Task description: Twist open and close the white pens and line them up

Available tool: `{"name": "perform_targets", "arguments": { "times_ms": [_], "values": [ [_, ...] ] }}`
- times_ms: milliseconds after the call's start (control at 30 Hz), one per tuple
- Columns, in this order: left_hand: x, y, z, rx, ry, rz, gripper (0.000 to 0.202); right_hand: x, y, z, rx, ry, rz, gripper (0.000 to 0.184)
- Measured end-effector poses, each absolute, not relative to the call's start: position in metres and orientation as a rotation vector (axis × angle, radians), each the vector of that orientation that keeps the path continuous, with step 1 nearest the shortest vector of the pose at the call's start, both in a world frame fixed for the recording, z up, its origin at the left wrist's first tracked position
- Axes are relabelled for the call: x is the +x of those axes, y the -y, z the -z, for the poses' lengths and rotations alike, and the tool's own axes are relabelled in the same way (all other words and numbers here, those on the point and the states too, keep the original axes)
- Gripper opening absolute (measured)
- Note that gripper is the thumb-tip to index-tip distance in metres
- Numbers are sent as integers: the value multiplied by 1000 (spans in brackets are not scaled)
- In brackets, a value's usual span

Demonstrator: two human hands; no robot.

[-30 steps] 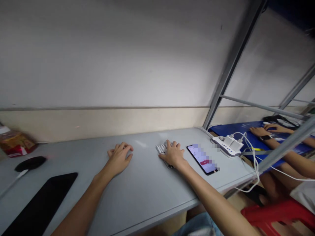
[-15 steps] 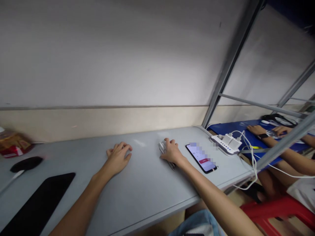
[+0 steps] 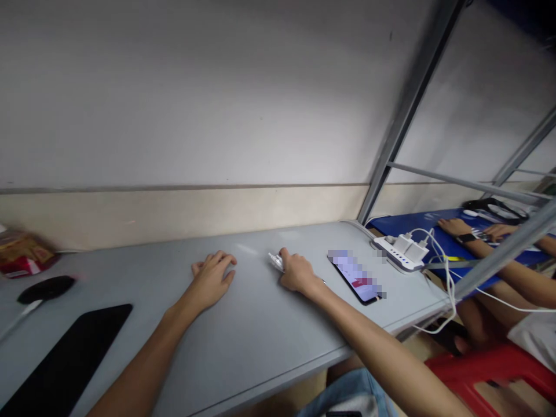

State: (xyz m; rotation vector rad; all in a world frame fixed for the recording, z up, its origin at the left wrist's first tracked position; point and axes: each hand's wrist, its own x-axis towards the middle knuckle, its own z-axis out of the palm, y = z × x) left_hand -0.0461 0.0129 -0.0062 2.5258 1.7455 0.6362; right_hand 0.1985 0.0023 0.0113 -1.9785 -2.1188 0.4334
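Note:
My right hand (image 3: 297, 272) is closed around a bundle of slim, shiny silvery utensils (image 3: 275, 262) just above or on the grey table. Their bright ends stick out to the left of the fingers, and a small tip shows by the wrist; the palm hides the rest, so I cannot tell their exact kind. To the left, my left hand (image 3: 214, 275) rests on the tabletop with its fingers loosely spread and nothing in them. A smartphone (image 3: 357, 279) with a lit screen lies right of my right hand.
The grey table (image 3: 243, 347) also bears a dark mat (image 3: 73, 359), a black oval device (image 3: 47, 288) with a white cable, and a red-brown package (image 3: 24, 255). A power strip (image 3: 397, 253) with plugs sits at right. Beyond the metal post (image 3: 403, 133), another person's hands (image 3: 454, 227) work at a blue table.
My right hand has closed around the silvery utensils, and their ends have swung to the left. My left hand has barely moved.

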Motion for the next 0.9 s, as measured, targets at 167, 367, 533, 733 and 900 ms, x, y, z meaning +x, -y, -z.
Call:
{"name": "perform_targets", "arguments": {
  "times_ms": [167,367,533,733,900],
  "values": [
    [-42,-9,2,2518,-1687,-654,19,202,-8,-22,-1503,1804,-1044,24],
    [-33,-5,1,2502,-1561,-756,20,175,-16,-26,-918,1222,-1445,38],
    [-29,-2,0,2515,-1498,-822,18,157,-20,-25,-799,1221,-1195,38],
    [-29,-1,-1,2517,-1513,-818,20,151,-9,-20,-760,1364,-906,38],
    [-26,0,-6,2480,-1444,-898,21,150,-7,-3,-812,1424,-782,46]
  ]
}}
